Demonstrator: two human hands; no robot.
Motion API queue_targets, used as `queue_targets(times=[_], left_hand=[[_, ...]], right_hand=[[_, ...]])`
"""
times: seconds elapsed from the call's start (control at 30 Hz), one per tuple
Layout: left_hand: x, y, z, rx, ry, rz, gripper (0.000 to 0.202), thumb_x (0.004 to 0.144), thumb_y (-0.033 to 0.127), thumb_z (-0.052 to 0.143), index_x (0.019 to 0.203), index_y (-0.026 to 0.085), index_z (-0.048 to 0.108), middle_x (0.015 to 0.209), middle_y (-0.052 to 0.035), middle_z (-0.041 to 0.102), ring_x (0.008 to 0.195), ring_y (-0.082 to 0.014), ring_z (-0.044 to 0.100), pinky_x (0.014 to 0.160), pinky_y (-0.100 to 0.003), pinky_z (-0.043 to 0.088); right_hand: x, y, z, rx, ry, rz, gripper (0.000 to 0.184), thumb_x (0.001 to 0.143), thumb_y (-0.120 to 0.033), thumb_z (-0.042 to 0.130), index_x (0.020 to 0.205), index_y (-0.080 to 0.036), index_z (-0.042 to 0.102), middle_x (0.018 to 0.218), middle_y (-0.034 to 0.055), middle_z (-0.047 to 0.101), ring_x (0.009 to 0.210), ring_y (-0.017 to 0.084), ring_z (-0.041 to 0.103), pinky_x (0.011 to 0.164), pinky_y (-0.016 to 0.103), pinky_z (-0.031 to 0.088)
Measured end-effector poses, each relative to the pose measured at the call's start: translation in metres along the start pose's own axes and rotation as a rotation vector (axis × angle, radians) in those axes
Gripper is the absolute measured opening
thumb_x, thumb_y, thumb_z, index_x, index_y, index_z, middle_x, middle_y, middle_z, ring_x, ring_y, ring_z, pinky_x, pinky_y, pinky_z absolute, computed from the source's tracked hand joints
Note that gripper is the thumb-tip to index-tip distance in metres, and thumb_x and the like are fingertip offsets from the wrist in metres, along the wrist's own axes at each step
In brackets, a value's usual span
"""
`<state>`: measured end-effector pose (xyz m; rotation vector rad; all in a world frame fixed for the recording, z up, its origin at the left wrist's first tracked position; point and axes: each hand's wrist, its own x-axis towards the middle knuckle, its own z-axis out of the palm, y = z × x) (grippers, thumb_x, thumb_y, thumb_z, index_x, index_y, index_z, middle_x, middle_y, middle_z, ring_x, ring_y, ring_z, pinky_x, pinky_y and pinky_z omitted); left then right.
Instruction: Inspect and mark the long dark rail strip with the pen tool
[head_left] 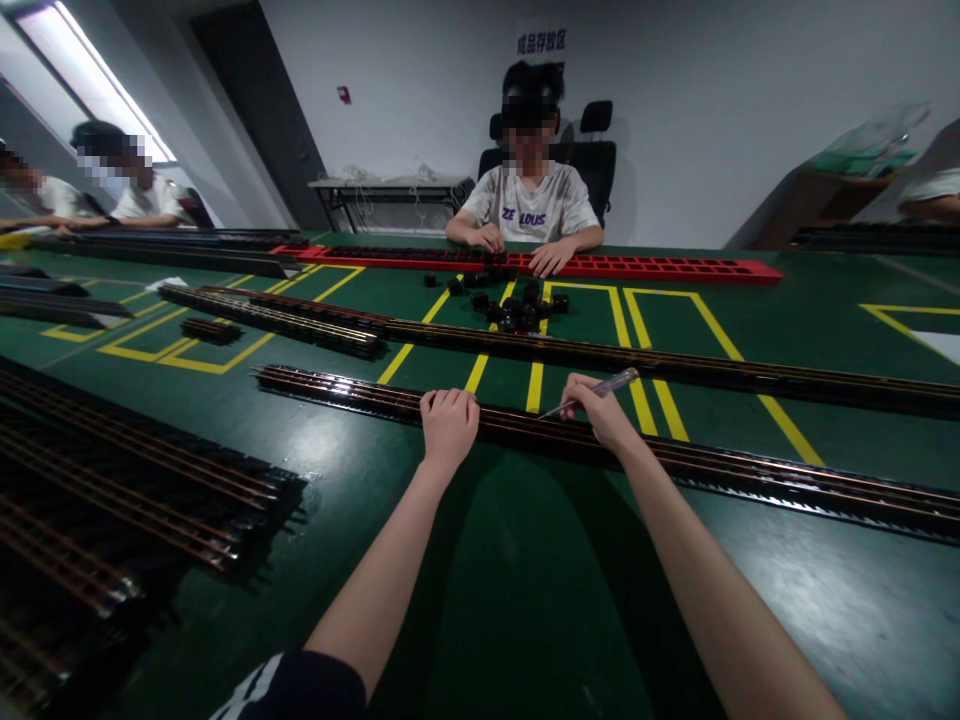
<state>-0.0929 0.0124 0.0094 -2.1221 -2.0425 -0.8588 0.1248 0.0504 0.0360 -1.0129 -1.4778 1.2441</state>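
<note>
A long black strip with copper-coloured rails [720,470] lies across the green table in front of me. My left hand [448,425] is closed over it, fingers curled round its far edge. To the right, my right hand [592,405] grips a screwdriver [621,381] with a clear handle. The screwdriver's thin shaft slants down to the left, and its tip is at the strip, between my two hands. Whether the tip touches the strip I cannot tell.
Behind it runs another long black strip [675,365]. Small black parts [517,312] lie in a pile before a co-worker [536,200], whose hands are at a red slotted rail [637,266]. More strips [135,470] are stacked at left. Yellow tape lines mark the green table [360,610].
</note>
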Motion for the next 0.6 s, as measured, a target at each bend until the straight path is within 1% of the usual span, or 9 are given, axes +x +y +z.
queue_targets(times=[0.17,0.43,0.6], left_hand=[[-0.0004,0.0001,0.0009,0.028,0.038,0.020,0.030,0.091,0.021,0.035,0.084,0.021,0.064,0.093,-0.0056,0.071,0.092,-0.0216,0.060,0.095,-0.043,0.033],[-0.0001,-0.0012,0.0018,0.013,0.018,0.008,0.030,0.092,0.022,0.035,0.086,0.019,0.065,0.094,-0.0054,0.071,0.093,-0.0213,0.061,0.096,-0.044,0.034],[-0.0022,0.0035,-0.0048,0.007,-0.004,0.017,0.032,0.093,0.022,0.033,0.090,0.016,0.064,0.097,-0.0071,0.070,0.094,-0.0210,0.060,0.097,-0.043,0.033]], right_hand=[[0.0004,-0.0001,0.0003,0.005,0.004,-0.001,0.021,0.068,-0.028,0.054,0.050,-0.020,0.048,0.046,-0.0029,0.050,0.048,0.011,0.048,0.052,0.025,0.039],[0.0009,0.0021,-0.0002,0.011,0.002,-0.006,0.021,0.070,-0.029,0.055,0.051,-0.021,0.048,0.046,-0.0034,0.050,0.047,0.012,0.049,0.053,0.026,0.039],[-0.0017,-0.0001,-0.0001,0.009,-0.003,-0.005,0.020,0.072,-0.024,0.051,0.052,-0.020,0.050,0.048,-0.0034,0.051,0.049,0.011,0.050,0.055,0.026,0.039]])
